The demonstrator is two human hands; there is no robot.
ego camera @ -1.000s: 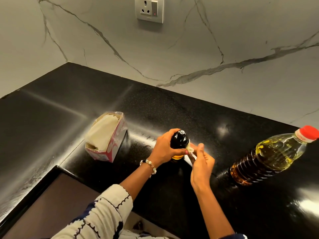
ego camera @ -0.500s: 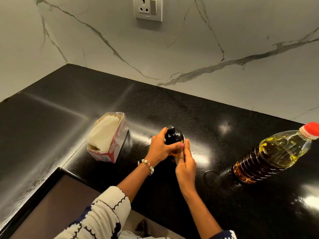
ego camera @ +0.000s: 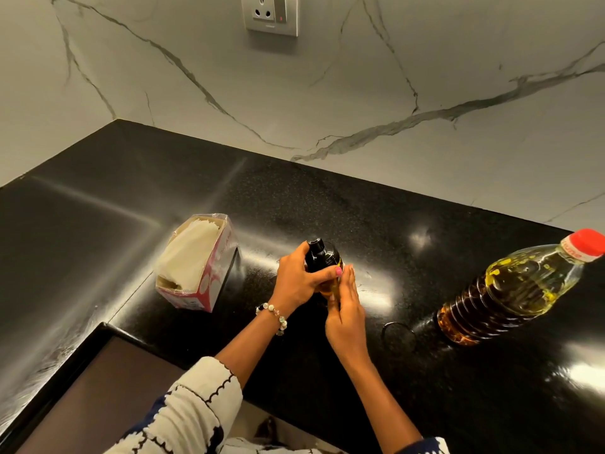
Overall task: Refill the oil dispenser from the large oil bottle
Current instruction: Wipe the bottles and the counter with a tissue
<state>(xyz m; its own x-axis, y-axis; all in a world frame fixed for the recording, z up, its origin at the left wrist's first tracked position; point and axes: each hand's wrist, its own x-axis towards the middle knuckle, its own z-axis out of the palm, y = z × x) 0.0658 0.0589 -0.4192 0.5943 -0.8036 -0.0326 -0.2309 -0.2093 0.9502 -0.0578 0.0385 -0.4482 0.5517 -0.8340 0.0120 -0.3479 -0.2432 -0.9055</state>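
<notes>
The oil dispenser point(ego camera: 322, 257) is a small bottle with a black top and amber oil low in its body, standing on the black counter point(ego camera: 360, 208). My left hand point(ego camera: 299, 281) wraps around its black top from the left. My right hand point(ego camera: 345, 309) presses against its lower body from the near right, fingers stretched along the glass and hiding most of it. The large oil bottle point(ego camera: 514, 290) stands apart at the right, clear plastic with yellow oil and its red cap point(ego camera: 587, 244) on.
A small dark round ring or lid point(ego camera: 397, 335) lies on the counter between my right hand and the large bottle. An open tissue box point(ego camera: 199, 263) sits left of the dispenser. A wall socket point(ego camera: 271, 14) is above. The counter's near edge runs below my arms.
My right hand, earlier pinching a small pale piece beside the dispenser's neck, has moved down onto the dispenser's lower body. The dark ring has appeared on the counter.
</notes>
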